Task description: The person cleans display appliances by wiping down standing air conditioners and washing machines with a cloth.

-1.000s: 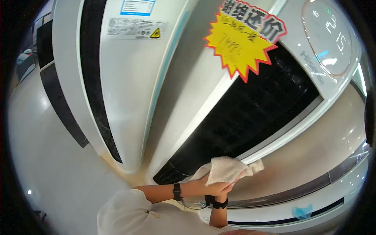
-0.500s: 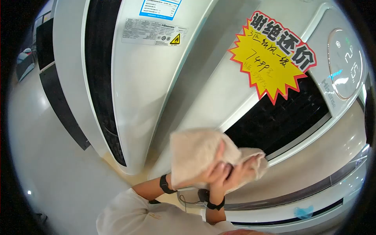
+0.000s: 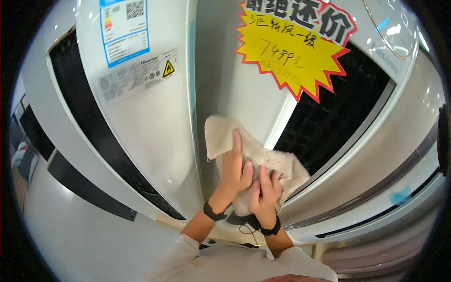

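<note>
A beige cloth [image 3: 289,164] is bunched between my hands, against or just in front of the lower part of a white floor-standing air conditioner [image 3: 260,105]. My left hand [image 3: 235,171] grips the cloth from its left side, with the index finger stretched up along it. Close beside it, my right hand [image 3: 267,190] holds the lower right part with bent fingers. To the right of the cloth runs the unit's black grille [image 3: 338,108]. Whether the cloth touches the casing I cannot tell. Each wrist wears a black band.
A yellow price sign [image 3: 293,51] with a red edge is on the unit. Another white air conditioner [image 3: 145,127] with labels and a black strip stands at the left. A cable [image 3: 248,229] lies near the base. More rounded units line the right, one with a blue patch [image 3: 400,195].
My hands, overlapping before, are now side by side, and the cloth hangs more spread out. My left hand has moved up relative to the right. The view has shifted, with the sign higher and further left.
</note>
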